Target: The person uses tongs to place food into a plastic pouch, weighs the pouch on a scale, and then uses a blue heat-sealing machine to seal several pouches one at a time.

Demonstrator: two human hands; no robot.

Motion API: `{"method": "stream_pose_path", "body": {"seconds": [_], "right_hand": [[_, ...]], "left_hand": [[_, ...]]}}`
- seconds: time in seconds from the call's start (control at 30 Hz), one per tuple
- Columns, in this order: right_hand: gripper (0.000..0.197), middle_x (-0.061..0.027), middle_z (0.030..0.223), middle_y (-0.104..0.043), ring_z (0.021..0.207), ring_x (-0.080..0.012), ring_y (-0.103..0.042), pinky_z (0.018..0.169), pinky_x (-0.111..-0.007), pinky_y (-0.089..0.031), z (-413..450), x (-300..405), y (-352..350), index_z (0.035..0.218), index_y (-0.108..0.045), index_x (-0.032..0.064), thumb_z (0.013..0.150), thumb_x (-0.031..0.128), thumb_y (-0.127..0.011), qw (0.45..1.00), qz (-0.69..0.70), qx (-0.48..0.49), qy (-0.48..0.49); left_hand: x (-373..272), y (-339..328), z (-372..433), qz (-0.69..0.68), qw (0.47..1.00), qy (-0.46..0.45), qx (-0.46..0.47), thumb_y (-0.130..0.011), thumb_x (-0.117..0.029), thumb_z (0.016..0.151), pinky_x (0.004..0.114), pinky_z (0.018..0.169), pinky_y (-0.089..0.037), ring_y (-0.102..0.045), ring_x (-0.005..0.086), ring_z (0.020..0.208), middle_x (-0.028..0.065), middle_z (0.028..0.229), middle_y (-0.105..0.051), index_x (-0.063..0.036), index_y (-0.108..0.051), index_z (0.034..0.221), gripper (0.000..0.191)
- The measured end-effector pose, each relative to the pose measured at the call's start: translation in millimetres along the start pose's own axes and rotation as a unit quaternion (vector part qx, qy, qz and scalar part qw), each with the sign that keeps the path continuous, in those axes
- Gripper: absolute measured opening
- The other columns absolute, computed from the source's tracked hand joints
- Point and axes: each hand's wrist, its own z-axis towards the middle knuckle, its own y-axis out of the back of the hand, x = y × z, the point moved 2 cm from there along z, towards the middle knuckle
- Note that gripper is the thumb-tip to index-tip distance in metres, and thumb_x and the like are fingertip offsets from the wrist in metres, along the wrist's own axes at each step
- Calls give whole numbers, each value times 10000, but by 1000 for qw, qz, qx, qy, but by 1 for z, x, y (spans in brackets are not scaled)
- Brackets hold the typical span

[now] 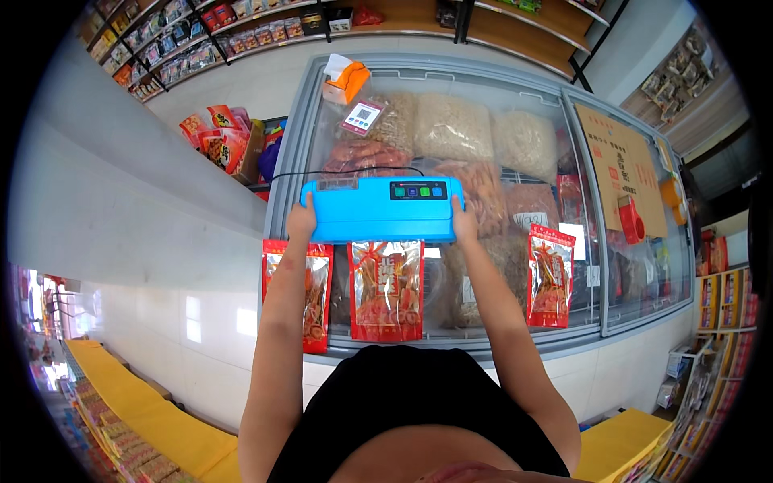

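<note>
A blue vacuum sealer [374,211] with a small button panel and a black power cord [347,171] rests above the glass lid of a chest freezer. My left hand [301,220] grips its left end and my right hand [464,221] its right end, thumbs on top. The top of a red foil food pouch [386,302] meets the sealer's front edge; whether it goes inside is hidden. A second red pouch [317,302] lies partly under my left forearm. To the right of my right forearm lies a third red pouch [551,278].
Bulky bags of dried food [453,124] show through the freezer's glass. On the freezer are an orange tissue pack [347,78], a card with a printed code [362,117], a flattened cardboard sheet [622,163] and a red tape dispenser [631,220]. Stocked shelves [253,36] stand behind.
</note>
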Motion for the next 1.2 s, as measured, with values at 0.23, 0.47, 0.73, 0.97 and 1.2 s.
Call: {"method": "stream_pose_path", "body": {"seconds": [0.23, 0.47, 0.73, 0.97, 1.2], "right_hand": [[653, -206, 1030, -542, 983, -319, -484, 863, -363, -350, -4, 0, -1, 1056, -531, -43, 728, 522, -554, 997, -34, -20, 63], [620, -179, 997, -586, 927, -277, -557, 831, -337, -396, 12, -40, 17, 1078, -526, -43, 731, 465, -593, 990, 52, -99, 81], [611, -247, 972, -571, 932, -343, -551, 812, -371, -407, 2, -21, 34, 1071, -537, -31, 786, 507, -483, 996, -9, -86, 26], [713, -271, 1066, -515, 1011, -389, -493, 855, -419, -383, -5, 0, 40, 1198, -435, 16, 805, 596, -304, 966, -249, -54, -52], [736, -257, 1040, -533, 960, -371, -532, 818, -437, -412, -1, 1, 34, 1217, -405, 52, 788, 632, -256, 942, -313, -75, -91]], "left_hand": [[4, 1, -3, 10, 999, 27, -26, -272, -667, 768, 441, 809, -404, -529, 380, 953, 259, 978, -559, 45, -558, 990, 799], [-28, -3, -11, -23, 999, -24, -40, -336, -695, 729, 455, 744, -425, -558, 397, 863, 267, 884, -577, 55, -583, 912, 811], [-32, -24, -13, -31, 998, -45, -35, -326, -630, 774, 457, 743, -426, -559, 395, 859, 258, 884, -581, 55, -573, 917, 742], [-44, -17, -17, 87, 994, -66, 17, -288, -584, 809, 448, 752, -435, -564, 391, 853, 269, 864, -580, 27, -514, 988, 676], [-48, -17, -12, 117, 992, -27, 31, -238, -641, 789, 429, 768, -436, -566, 371, 895, 255, 917, -581, 35, -475, 1026, 755]]}}
